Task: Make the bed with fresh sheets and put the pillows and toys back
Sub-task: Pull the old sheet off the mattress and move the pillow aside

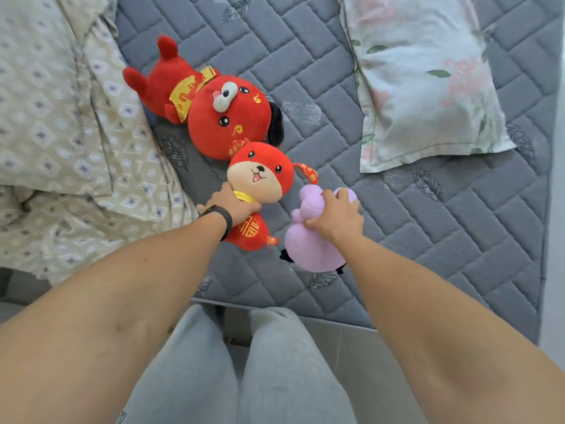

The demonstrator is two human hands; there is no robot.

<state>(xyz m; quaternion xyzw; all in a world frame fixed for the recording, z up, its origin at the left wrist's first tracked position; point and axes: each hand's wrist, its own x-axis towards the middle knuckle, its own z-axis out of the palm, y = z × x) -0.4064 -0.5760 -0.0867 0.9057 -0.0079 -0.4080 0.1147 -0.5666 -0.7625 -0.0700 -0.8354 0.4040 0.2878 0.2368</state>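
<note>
- Up close, the grey quilted mattress lies bare; its near edge runs just above the person's grey-trousered knees, with open quilting to the right of the toys.
- A rumpled patterned sheet crowds the left side; a floral pillow lies upper right, well apart from the toys.
- The left hand grips the small red plush dog at its neck, fingers curled round it.
- The right hand clenches the lilac plush toy.
- A larger red plush dog lies just behind, touching the small one.
</note>
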